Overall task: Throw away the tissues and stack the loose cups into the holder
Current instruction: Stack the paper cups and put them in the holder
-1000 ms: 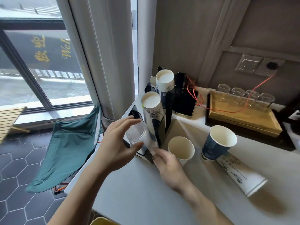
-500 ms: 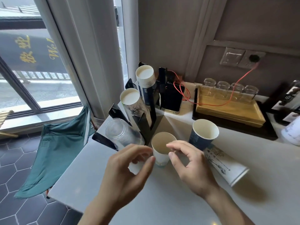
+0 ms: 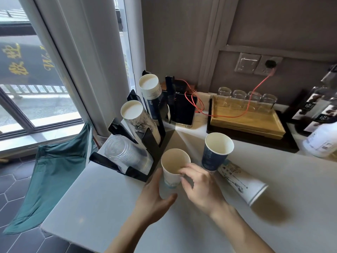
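Note:
A black cup holder [image 3: 153, 148] stands at the counter's left end. It carries a stack of clear plastic cups [image 3: 125, 154], a white patterned paper stack [image 3: 138, 119] and a dark blue stack [image 3: 153, 95]. A loose white paper cup [image 3: 173, 165] stands upright just right of the holder. My right hand [image 3: 198, 187] pinches its rim with thumb and fingers. My left hand [image 3: 155, 198] is open, cupped beside the cup's base on its left. A dark blue paper cup [image 3: 215, 152] stands upright further right. A stack of white cups [image 3: 240, 183] lies on its side behind my right hand.
A wooden tray [image 3: 246, 121] with several glasses sits at the back, crossed by a red cable [image 3: 251, 95]. A white bottle [image 3: 322, 141] stands at the right edge. A green fabric chair [image 3: 54, 172] is on the floor left of the counter's edge.
The clear cup, held in both hands a second ago, now sits in the holder. Both hands moved right to the white paper cup; my right hand took hold of its rim.

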